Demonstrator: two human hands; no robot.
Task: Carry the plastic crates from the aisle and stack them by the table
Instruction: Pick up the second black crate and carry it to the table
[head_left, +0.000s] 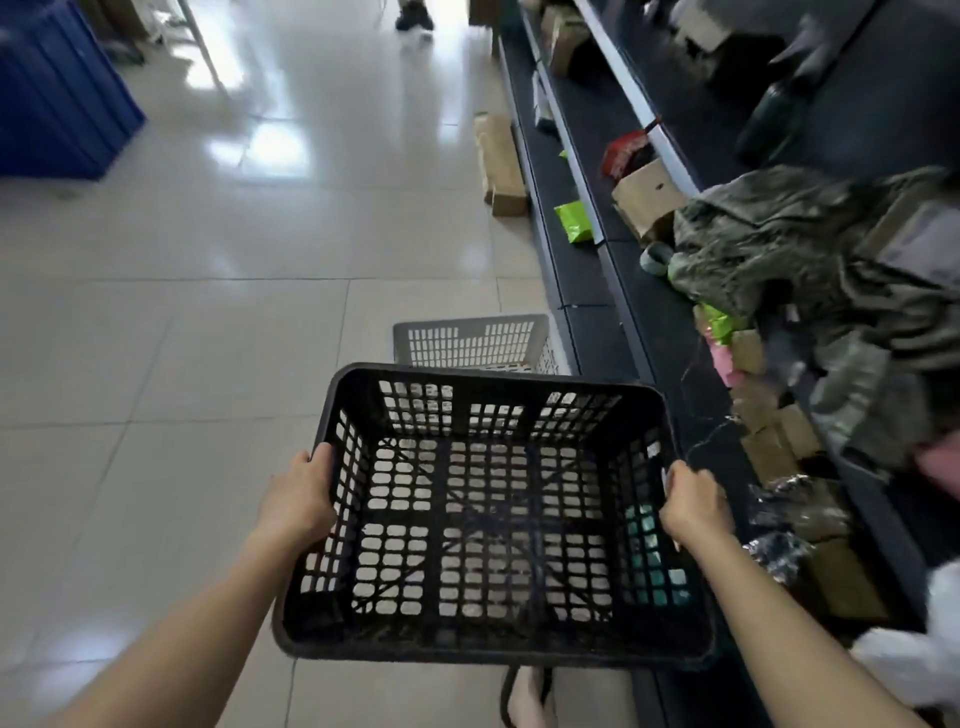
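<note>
I hold an empty black plastic crate (493, 519) with perforated walls and floor in front of me, above the tiled floor. My left hand (298, 501) grips its left rim, fingers curled over the edge. My right hand (693, 506) grips the right rim the same way. Just beyond the black crate, a grey perforated crate (472, 340) stands on the floor against the base of the shelving on the right.
Dark low shelving (587, 291) runs along the right, loaded with cardboard boxes, green packets and a camouflage garment (810, 260). A cardboard box (501, 166) lies on the floor beside it. Blue crates (57, 98) stand at the far left. Another person's feet (414, 14) show far ahead.
</note>
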